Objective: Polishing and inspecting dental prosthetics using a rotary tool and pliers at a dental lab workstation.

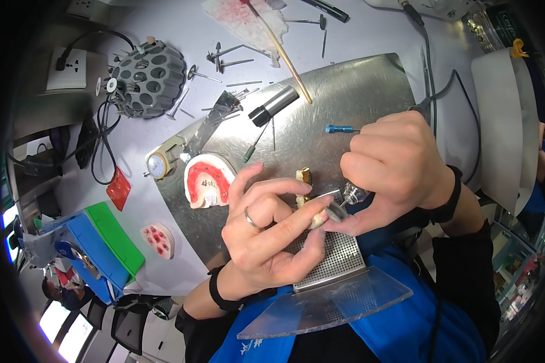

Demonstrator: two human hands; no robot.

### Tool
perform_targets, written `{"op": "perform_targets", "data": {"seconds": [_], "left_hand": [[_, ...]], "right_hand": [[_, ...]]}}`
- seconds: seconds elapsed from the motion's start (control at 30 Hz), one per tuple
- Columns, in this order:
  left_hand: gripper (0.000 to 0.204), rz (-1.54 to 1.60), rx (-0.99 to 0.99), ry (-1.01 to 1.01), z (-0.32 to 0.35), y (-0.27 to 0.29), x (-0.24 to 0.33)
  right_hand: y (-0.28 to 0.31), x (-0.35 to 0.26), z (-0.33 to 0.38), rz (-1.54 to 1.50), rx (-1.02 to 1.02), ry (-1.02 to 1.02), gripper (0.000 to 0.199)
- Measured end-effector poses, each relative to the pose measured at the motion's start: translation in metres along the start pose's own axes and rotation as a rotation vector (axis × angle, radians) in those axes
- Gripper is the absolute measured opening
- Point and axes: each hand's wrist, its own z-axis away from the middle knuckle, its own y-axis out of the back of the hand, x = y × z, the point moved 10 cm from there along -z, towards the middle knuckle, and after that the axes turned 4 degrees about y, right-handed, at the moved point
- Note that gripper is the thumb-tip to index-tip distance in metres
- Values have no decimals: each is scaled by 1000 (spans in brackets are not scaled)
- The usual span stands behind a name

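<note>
My left hand (263,227), with a ring on one finger, pinches a small tooth-coloured dental piece (317,221) between fingertips and thumb; the fingers partly cover it. My right hand (399,169) is wrapped round a rotary handpiece, whose shiny metal nose (354,193) shows below the curled fingers. A grey grinding wheel (336,212) on its tip is right at the dental piece, though contact is hard to make out. The right thumb reaches to the left fingertips. Just beyond them is a gold-coloured metal piece (303,176). Beneath lies a perforated metal plate (339,257).
A dental model (211,181) with red gums and a dial gauge (158,164) sit left on the metal sheet (369,85). A black-and-silver cylinder (274,106), a brush (281,54) and a blue-handled tool (340,129) lie beyond. A grey bur stand (148,78) is far left; a clear shield (327,305) is nearest me.
</note>
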Motion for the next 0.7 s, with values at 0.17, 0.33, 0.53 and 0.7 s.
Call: {"op": "perform_targets", "data": {"seconds": [0.17, 0.33, 0.53, 0.7], "left_hand": [[35, 11, 49, 0, -2, 10, -2], [32, -170, 158, -42, -9, 45, -10], [30, -428, -138, -257, -11, 3, 5], [37, -538, -190, -241, -8, -21, 4]], "right_hand": [[9, 7, 1, -20, 13, -7, 59], [31, 21, 6, -15, 96, -61, 37], [45, 27, 10, -3, 154, -112, 27], [39, 39, 11, 63, 114, -194, 29]]}}
